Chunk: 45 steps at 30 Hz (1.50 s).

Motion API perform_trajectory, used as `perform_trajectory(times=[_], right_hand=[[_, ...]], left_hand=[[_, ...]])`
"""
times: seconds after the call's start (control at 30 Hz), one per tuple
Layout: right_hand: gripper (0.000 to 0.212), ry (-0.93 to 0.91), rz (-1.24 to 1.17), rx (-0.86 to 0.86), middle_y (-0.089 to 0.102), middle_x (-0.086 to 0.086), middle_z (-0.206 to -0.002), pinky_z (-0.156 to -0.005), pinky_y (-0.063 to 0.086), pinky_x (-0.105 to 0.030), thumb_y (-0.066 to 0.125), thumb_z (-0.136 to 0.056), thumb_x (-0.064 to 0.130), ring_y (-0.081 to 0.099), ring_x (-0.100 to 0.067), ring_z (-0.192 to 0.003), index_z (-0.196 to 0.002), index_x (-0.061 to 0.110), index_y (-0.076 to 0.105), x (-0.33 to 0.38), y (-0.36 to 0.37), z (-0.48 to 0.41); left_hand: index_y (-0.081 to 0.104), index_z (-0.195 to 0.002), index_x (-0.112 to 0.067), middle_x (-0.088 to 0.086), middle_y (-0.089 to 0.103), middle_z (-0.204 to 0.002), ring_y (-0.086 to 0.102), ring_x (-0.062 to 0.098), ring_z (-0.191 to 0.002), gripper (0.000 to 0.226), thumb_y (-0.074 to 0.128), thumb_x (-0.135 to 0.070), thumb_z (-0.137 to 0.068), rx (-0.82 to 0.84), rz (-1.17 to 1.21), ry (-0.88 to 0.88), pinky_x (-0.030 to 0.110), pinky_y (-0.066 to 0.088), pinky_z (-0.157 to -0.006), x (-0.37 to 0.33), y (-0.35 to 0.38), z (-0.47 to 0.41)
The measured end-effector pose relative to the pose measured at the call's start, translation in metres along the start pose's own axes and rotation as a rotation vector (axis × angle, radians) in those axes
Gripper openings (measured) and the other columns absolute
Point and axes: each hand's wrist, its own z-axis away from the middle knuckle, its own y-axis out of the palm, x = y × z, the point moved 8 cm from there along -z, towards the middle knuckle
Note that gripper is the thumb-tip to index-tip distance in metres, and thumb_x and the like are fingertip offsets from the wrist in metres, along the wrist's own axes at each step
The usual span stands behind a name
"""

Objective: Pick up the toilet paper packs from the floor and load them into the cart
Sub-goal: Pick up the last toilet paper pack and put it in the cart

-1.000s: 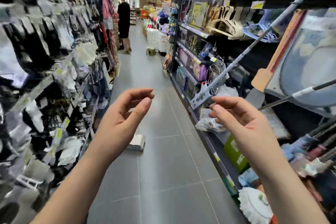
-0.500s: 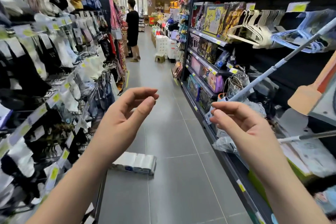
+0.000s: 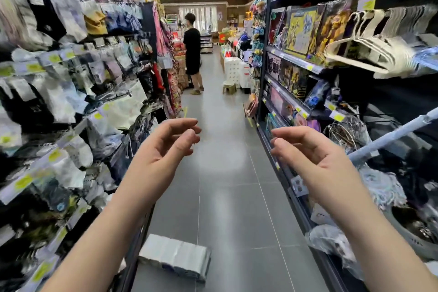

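The toilet paper pack on the floor has drawn closer underfoot. Left hand and right hand hover loosely curled, empty. No cart shows.

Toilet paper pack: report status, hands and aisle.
Left hand and right hand open, empty. Toilet paper pack on floor by left shelving. No cart visible. Person far down aisle.

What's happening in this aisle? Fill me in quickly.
A person is in a store aisle, both hands raised and empty: the left hand and right hand have loosely curled fingers and hold nothing. One toilet paper pack lies on the grey floor near the left-side racks, below the left forearm, not yet picked up. No cart is in view. Another shopper stands farther down the aisle.
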Motion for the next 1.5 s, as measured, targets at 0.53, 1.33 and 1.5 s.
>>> perform_trajectory(times=[0.53, 1.33, 1.5], right_hand=[[0.038, 0.025, 0.000, 0.080, 0.077, -0.004, -0.102, -0.096, 0.057, -0.037, 0.067, -0.080, 0.040, 0.074, -0.015, -0.096, -0.111, 0.019, 0.073, -0.123, -0.029, -0.258], [0.031, -0.083, -0.182, 0.664, 0.077, 0.001, -0.102, -0.093, 0.058, -0.033, 0.067, -0.080, 0.042, 0.074, -0.013, -0.097, -0.105, 0.026, 0.076, -0.220, 0.252, -0.690], [0.027, -0.129, -0.290, 0.902, 0.076, 0.001, -0.102, -0.088, 0.057, -0.025, 0.069, -0.086, 0.037, 0.074, -0.011, -0.096, -0.111, 0.027, 0.072, -0.213, 0.365, -0.703]], left_hand=[[0.064, -0.127, -0.015, 0.000, 0.074, -0.117, 0.070, 0.016, -0.109, 0.037, 0.059, -0.035, -0.096, -0.068, 0.010, 0.021, 0.039, 0.058, -0.096, 0.115, 0.081, -0.232], [0.066, -0.123, -0.017, -0.002, 0.075, -0.115, 0.072, 0.013, -0.107, 0.032, 0.058, -0.031, -0.095, -0.490, -0.183, -0.092, 0.024, 0.057, -0.092, 0.305, -0.101, -0.540], [0.067, -0.122, -0.023, -0.004, 0.074, -0.117, 0.071, 0.012, -0.108, 0.029, 0.062, -0.037, -0.098, -0.704, -0.325, -0.140, 0.030, 0.057, -0.095, 0.305, -0.164, -0.515]])
